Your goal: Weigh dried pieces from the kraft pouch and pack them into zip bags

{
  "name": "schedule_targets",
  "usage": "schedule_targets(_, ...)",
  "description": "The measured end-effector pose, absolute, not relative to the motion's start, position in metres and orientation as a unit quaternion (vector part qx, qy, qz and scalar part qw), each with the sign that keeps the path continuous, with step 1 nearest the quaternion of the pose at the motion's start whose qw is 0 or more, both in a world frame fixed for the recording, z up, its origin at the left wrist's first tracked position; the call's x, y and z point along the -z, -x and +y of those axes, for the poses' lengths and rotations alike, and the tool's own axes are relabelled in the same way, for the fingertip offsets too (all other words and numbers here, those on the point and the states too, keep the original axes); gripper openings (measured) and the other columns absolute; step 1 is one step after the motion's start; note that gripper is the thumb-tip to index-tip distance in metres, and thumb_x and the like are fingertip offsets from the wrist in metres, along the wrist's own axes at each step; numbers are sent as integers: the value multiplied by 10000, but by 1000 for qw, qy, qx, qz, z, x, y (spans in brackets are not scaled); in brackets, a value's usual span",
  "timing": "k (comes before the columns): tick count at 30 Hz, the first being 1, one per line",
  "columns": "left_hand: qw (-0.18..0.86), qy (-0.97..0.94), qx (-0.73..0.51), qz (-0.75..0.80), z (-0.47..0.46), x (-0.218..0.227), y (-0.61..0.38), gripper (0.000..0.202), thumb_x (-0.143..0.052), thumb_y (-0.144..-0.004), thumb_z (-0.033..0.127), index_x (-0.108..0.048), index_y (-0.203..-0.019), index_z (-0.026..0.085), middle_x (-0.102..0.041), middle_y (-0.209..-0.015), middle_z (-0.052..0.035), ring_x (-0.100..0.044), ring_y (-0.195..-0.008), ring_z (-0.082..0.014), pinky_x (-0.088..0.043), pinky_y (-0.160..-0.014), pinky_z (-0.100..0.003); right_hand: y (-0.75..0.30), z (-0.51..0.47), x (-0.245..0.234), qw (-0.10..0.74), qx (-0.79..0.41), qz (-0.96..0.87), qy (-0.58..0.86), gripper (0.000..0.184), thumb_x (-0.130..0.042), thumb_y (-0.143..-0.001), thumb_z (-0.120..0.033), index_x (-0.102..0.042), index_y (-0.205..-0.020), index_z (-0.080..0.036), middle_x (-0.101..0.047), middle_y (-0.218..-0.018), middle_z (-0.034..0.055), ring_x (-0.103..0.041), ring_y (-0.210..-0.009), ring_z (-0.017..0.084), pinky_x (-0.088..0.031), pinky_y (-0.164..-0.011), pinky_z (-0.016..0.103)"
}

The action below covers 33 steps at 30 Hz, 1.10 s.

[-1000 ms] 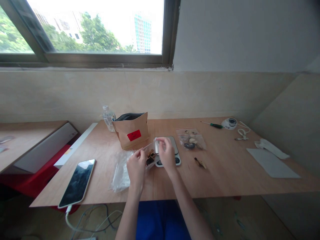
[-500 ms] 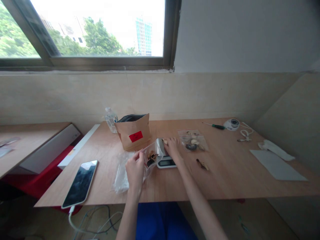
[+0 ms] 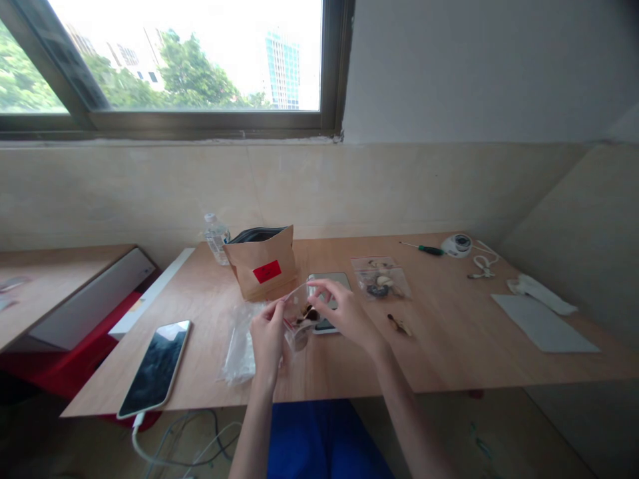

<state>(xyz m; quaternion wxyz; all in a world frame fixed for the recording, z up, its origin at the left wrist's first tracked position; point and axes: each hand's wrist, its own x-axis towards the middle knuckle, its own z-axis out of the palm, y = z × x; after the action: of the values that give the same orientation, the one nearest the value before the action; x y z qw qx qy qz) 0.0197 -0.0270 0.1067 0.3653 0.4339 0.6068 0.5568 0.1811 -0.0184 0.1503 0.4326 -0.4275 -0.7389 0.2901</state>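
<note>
My left hand (image 3: 268, 336) is closed in a pinch on the edge of a small clear zip bag (image 3: 300, 340). Dark and tan dried pieces (image 3: 308, 314), which look like mushrooms, are in this bag. My right hand (image 3: 347, 313) reaches over to the bag's upper right edge, thumb and fingers curled together on it. Whether a piece is also between those fingers I cannot make out. Under the right hand is a small kitchen scale (image 3: 328, 277), its display mostly covered. One loose dried piece (image 3: 399, 325) lies on the wood to the right.
A brown paper pouch (image 3: 264, 259) stands open behind the hands, beside a water bottle (image 3: 216, 239). Clear empty bags (image 3: 239, 346) and a phone (image 3: 157, 366) on a cable lie left. Filled zip bags (image 3: 382, 279), a screwdriver (image 3: 429, 250) and a dome camera (image 3: 456, 245) are right.
My right hand has come off the scale's platform and moved left to the zip bag. The pale piece it had at the scale no longer shows there. My left hand keeps its pinch.
</note>
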Motion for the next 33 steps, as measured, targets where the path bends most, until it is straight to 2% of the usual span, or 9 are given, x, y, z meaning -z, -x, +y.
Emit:
schedule_targets(8, 503, -354, -554, 561, -34, -118, -25, 432, -590, -707, 412, -698, -984, 98, -729, -877, -120, -685, -741, -243, -517, -541, -277, -198, -12, -130, 529, -233, -689, 437, 282, -387, -924, -320, -618, -1045, -211, -625, -1059, 62, -564, -1014, 178, -447, -853, 310)
schedule_targets(11, 562, -344, -551, 513, -35, -121, -25, 403, -570, -726, 389, -703, -972, 99, -728, -891, -130, -688, -737, -243, -542, -581, -304, -207, -10, -118, 538, -278, -661, 443, 293, -412, -912, -340, -591, -1106, -214, -615, -1129, 69, -552, -1075, 185, -441, -893, 324)
schedule_targets(15, 628, -360, -507, 469, -32, -115, -24, 402, -570, -724, 401, -705, -970, 112, -726, -898, -129, -686, -668, -238, -549, -603, -346, -209, -18, -111, 490, -378, -663, 421, 370, -521, -855, -391, -557, -1188, -233, -599, -1201, 63, -553, -1107, 195, -440, -924, 337)
schedule_targets(19, 657, -396, -444, 463, -30, -103, -26, 377, -566, -728, 398, -707, -967, 144, -723, -908, -120, -683, -676, -239, -542, -594, -343, -208, -22, -102, 467, -441, -650, 405, 309, -594, -796, -435, -665, -979, -197, -691, -962, 51, -641, -877, 182, -505, -765, 293)
schedule_targets(21, 664, -405, -446, 443, -29, -98, -27, 364, -557, -744, 400, -711, -949, 141, -722, -916, -119, -682, -780, -249, -542, -678, -348, -208, -20, -94, 490, -437, -619, 430, 299, -603, -781, -459, -689, -834, -178, -700, -814, 44, -643, -742, 169, -504, -666, 264)
schedule_targets(24, 685, -393, -459, 408, -28, -91, -30, 493, -451, -810, 517, -688, -1024, 142, -718, -937, -124, -671, -868, -255, -523, -769, -367, -210, -16, -79, 562, -391, -537, 493, 356, -580, -780, -500, -686, -804, -161, -671, -668, 38, -603, -593, 155, -472, -542, 240)
schedule_targets(26, 673, -402, -472, 403, -28, -85, -32, 575, -379, -832, 577, -657, -1093, 147, -706, -986, -129, -665, -890, -255, -518, -772, -370, -212, -14, -69, 607, -347, -474, 535, 394, -563, -779, -525, -675, -823, -150, -643, -600, 31, -578, -539, 156, -454, -498, 237)
schedule_targets(29, 600, -464, -505, 413, -28, -75, -39, 463, -539, -791, 501, -660, -1071, 153, -691, -1042, -114, -647, -935, -240, -503, -793, -326, -214, -13, -53, 639, -291, -417, 577, 424, -556, -767, -547, -660, -818, -140, -649, -593, 41, -588, -538, 173, -461, -507, 252)
schedule_targets(33, 501, -492, -541, 463, -24, -54, -49, 313, -638, -747, 383, -693, -937, 141, -719, -893, -87, -650, -839, -202, -485, -760, -278, -220, -16, -32, 630, -245, -439, 593, 433, -511, -798, -545, -681, -832, -148, -697, -674, 76, -637, -616, 212, -486, -568, 283)
